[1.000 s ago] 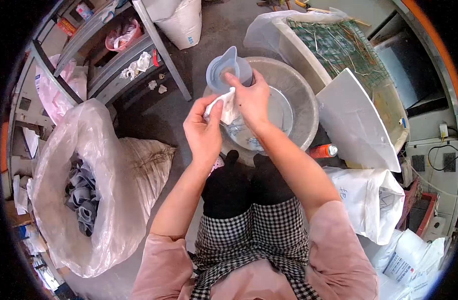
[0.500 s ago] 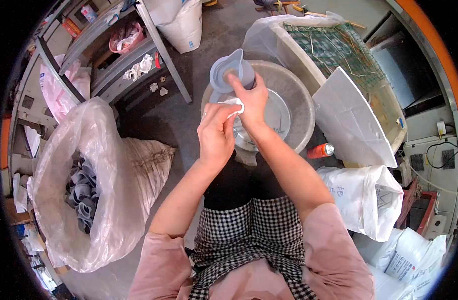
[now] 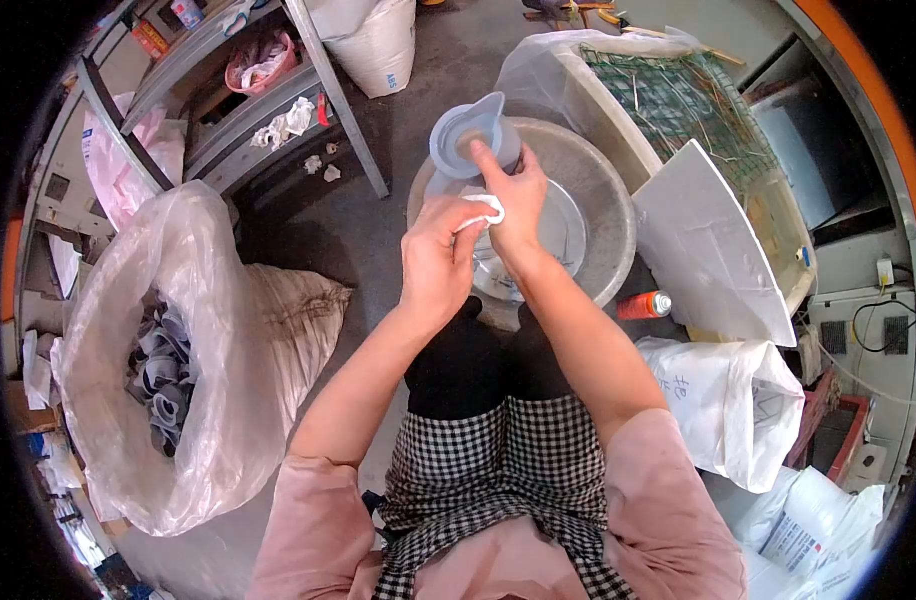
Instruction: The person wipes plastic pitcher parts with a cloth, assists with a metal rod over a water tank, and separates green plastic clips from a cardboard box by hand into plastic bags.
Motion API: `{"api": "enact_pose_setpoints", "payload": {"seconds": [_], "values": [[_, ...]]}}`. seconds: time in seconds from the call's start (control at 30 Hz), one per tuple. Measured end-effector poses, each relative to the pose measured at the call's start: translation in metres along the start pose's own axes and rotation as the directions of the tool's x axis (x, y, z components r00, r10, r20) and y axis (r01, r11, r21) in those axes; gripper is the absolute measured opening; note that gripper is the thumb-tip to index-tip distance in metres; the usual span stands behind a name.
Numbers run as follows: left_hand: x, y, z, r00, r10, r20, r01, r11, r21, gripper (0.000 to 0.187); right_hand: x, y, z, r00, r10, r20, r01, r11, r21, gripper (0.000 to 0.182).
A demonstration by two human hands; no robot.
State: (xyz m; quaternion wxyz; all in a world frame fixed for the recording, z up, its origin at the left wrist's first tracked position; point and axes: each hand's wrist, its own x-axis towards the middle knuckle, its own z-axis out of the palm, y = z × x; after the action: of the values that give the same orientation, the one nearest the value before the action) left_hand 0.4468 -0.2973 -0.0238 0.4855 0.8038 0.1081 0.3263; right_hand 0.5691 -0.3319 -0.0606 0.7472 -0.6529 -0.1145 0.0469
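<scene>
My right hand [image 3: 518,200] grips a pale blue plastic funnel-shaped part [image 3: 464,138], held over a grey metal basin [image 3: 598,190]. One finger reaches across the part's open mouth. My left hand [image 3: 436,262] is closed around a small white cloth [image 3: 483,208], pressed against the right hand just below the part. Both hands are above my knees, in front of the basin.
A large clear plastic bag [image 3: 213,330] of several similar blue-grey parts stands to the left. A metal shelf rack [image 3: 228,110] is at the back left. A white board [image 3: 713,245], an orange spray can [image 3: 646,303] and white sacks [image 3: 738,400] lie to the right.
My left hand has bunched the white cloth, which hung loose a second ago, and moved up against the right hand. The blue part has stayed in the right hand.
</scene>
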Motion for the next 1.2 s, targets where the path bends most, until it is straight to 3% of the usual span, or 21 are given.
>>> {"api": "enact_pose_setpoints", "payload": {"seconds": [0.07, 0.1, 0.13, 0.2, 0.27, 0.33, 0.4, 0.47, 0.5, 0.53, 0.6, 0.67, 0.73, 0.87, 0.93, 1.03, 1.2], "values": [[0.001, 0.001, -0.002, 0.995, 0.058, 0.081, -0.065, 0.994, 0.088, 0.015, 0.001, 0.002, 0.0, 1.0, 0.025, -0.014, -0.024, 0.999, 0.045, 0.049], [0.002, 0.0, -0.007, 0.982, 0.018, 0.186, -0.02, 1.0, 0.01, 0.015, 0.002, 0.002, -0.001, 0.998, 0.05, -0.026, -0.047, 0.995, 0.091, 0.048], [0.003, -0.001, -0.008, 0.983, 0.018, 0.185, -0.02, 1.0, 0.009, 0.015, 0.002, 0.002, -0.001, 0.998, 0.05, -0.026, -0.047, 0.995, 0.09, 0.048], [0.004, -0.005, -0.01, 0.971, -0.204, 0.129, 0.233, 0.93, -0.284, 0.015, 0.003, 0.002, -0.001, 0.998, 0.048, 0.038, -0.055, 0.975, 0.214, 0.044], [0.009, -0.007, -0.008, 0.974, -0.223, 0.049, 0.227, 0.918, -0.326, 0.016, 0.003, 0.0, 0.001, 0.998, 0.045, 0.046, -0.053, 0.978, 0.204, 0.042], [0.011, -0.007, -0.007, 0.998, -0.032, -0.048, 0.03, 0.999, -0.045, 0.015, 0.0, -0.002, 0.0, 0.998, 0.047, 0.051, -0.056, 0.981, 0.186, 0.04], [0.009, -0.001, -0.003, 0.998, 0.058, -0.01, -0.058, 0.998, -0.01, 0.014, -0.002, -0.003, -0.001, 0.998, 0.026, 0.064, -0.037, 0.984, 0.172, 0.04], [0.007, 0.008, -0.004, 0.983, 0.114, 0.141, -0.138, 0.976, 0.171, 0.015, -0.001, -0.005, -0.002, 0.998, 0.036, 0.044, -0.042, 0.988, 0.146, 0.039], [0.007, 0.009, -0.009, 0.968, -0.011, 0.251, -0.014, 0.995, 0.096, 0.015, -0.001, -0.007, -0.003, 0.999, 0.047, 0.024, -0.05, 0.991, 0.121, 0.038], [0.009, 0.008, -0.014, 0.968, -0.011, 0.252, -0.014, 0.995, 0.096, 0.015, -0.001, -0.009, -0.004, 0.999, 0.048, 0.023, -0.05, 0.991, 0.121, 0.038], [0.012, 0.006, -0.024, 0.924, -0.207, 0.32, 0.314, 0.89, -0.331, 0.014, -0.001, -0.015, -0.004, 0.995, 0.079, 0.066, -0.09, 0.978, 0.19, 0.035], [0.015, -0.005, -0.031, 0.93, -0.305, 0.204, 0.366, 0.808, -0.461, 0.013, 0.001, -0.008, -0.002, 0.991, 0.103, 0.09, -0.124, 0.952, 0.28, 0.035], [0.019, -0.008, -0.033, 0.915, -0.379, 0.137, 0.396, 0.783, -0.48, 0.013, 0.001, -0.006, -0.001, 0.985, 0.131, 0.116, -0.165, 0.918, 0.36, 0.034], [0.016, -0.015, -0.025, 0.898, -0.406, 0.172, 0.426, 0.699, -0.574, 0.015, -0.002, -0.008, -0.001, 0.982, 0.132, 0.134, -0.175, 0.905, 0.388, 0.033], [0.016, -0.014, -0.021, 0.874, -0.426, 0.233, 0.439, 0.488, -0.754, 0.018, 0.0, -0.006, -0.002, 0.983, 0.132, 0.126, -0.171, 0.905, 0.39, 0.033], [0.014, -0.019, -0.019, 0.874, -0.417, 0.249, 0.427, 0.416, -0.803, 0.019, 0.0, -0.004, -0.002, 0.99, 0.102, 0.102, -0.132, 0.926, 0.353, 0.032], [0.008, -0.007, -0.016, 0.876, -0.413, 0.248, 0.425, 0.419, -0.803, 0.024, -0.001, -0.006, -0.003, 0.997, 0.053, 0.056, -0.067, 0.962, 0.266, 0.035]]}}
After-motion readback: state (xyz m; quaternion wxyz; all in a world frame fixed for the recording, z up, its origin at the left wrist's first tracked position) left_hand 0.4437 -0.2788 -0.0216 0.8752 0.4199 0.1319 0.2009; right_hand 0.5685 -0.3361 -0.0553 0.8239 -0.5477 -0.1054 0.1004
